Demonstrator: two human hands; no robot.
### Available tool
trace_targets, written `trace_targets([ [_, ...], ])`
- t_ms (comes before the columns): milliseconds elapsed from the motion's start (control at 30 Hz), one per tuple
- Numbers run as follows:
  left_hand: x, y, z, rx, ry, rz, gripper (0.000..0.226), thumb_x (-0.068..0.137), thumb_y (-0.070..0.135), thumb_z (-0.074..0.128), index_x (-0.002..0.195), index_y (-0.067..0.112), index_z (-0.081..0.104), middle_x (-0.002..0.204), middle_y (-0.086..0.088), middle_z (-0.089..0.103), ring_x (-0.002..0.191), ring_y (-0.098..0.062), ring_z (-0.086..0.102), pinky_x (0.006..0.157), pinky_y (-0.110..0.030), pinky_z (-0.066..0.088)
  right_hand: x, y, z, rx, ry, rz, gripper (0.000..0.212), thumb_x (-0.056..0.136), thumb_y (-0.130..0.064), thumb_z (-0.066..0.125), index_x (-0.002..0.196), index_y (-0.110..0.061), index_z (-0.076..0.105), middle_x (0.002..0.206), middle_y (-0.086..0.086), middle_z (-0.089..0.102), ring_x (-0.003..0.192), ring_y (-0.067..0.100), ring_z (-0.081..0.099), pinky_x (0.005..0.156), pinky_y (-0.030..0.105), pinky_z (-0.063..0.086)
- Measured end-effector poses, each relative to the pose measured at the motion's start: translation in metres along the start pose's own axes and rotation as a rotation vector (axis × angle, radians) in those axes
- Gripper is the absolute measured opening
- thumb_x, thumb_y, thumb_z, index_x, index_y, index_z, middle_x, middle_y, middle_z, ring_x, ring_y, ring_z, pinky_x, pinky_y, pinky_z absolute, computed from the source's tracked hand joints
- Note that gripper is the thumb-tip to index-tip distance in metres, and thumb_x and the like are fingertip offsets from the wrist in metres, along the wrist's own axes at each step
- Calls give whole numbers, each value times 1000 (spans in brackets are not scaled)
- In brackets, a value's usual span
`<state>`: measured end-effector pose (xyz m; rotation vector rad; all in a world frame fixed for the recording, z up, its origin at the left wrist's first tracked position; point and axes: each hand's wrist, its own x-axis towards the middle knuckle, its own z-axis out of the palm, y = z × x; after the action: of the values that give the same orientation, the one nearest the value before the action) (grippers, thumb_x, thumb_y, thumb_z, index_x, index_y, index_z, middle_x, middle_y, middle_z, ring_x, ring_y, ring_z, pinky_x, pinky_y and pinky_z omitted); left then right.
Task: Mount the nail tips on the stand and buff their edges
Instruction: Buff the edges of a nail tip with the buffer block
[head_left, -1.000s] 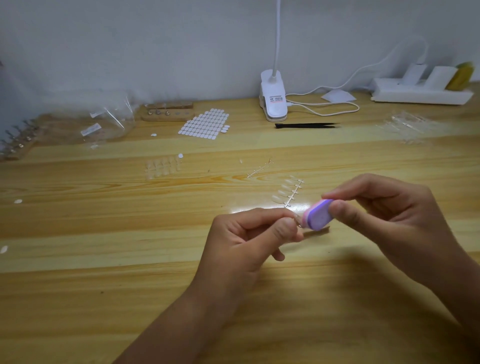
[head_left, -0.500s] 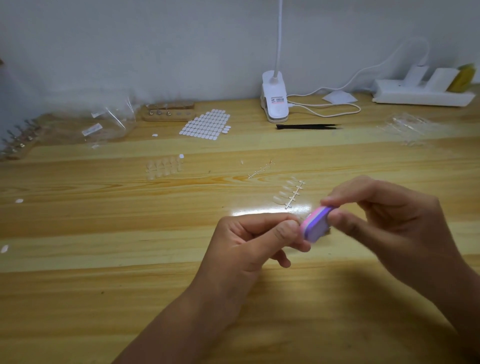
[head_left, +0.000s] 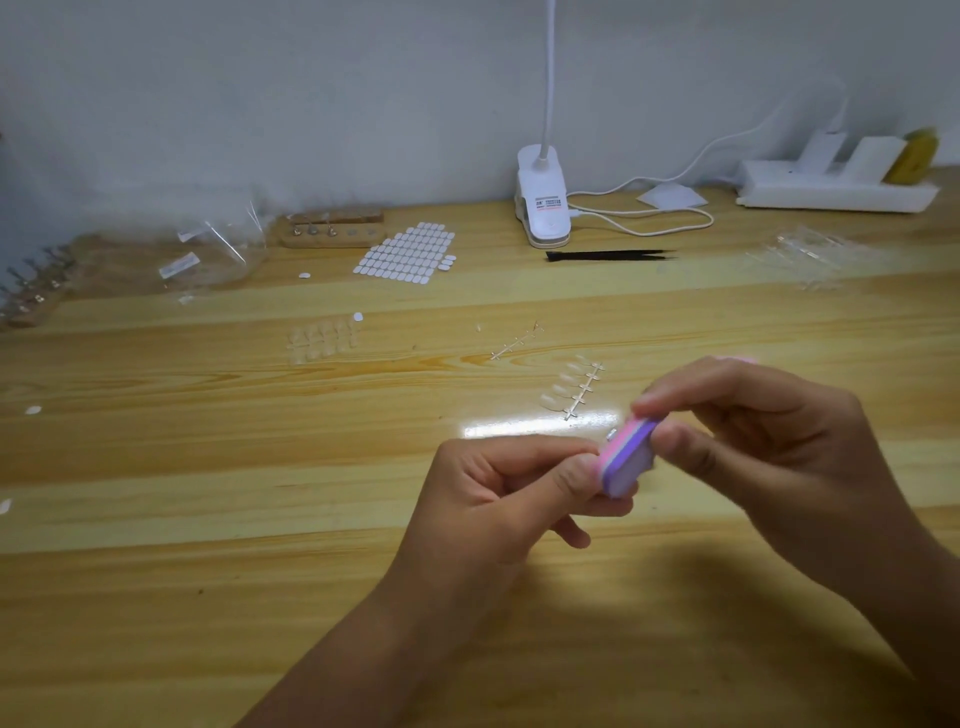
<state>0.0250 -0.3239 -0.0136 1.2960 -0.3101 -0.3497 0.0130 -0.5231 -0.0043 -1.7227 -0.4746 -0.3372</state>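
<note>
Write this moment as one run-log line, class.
step: buffing | right hand: pinches buffer | left hand: pinches small piece at buffer, mostly hidden | tip strip: on table beyond hands

My right hand (head_left: 769, 452) pinches small pink-purple foam buffer block (head_left: 626, 457), held against tiny mostly-hidden grey piece (head_left: 612, 434) pinched in my left hand (head_left: 509, 488).
</note>
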Motion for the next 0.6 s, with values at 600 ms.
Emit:
trace_targets([
  [600, 0, 3, 0, 112, -154, -8, 21, 95, 12, 50, 91, 2, 68, 69, -5, 70, 65, -20, 69, 58, -27, 51, -2, 6, -1, -63, 22, 0, 15, 90, -26, 70, 97, -12, 71, 89, -10, 72, 85, 11, 68, 78, 18, 50],
])
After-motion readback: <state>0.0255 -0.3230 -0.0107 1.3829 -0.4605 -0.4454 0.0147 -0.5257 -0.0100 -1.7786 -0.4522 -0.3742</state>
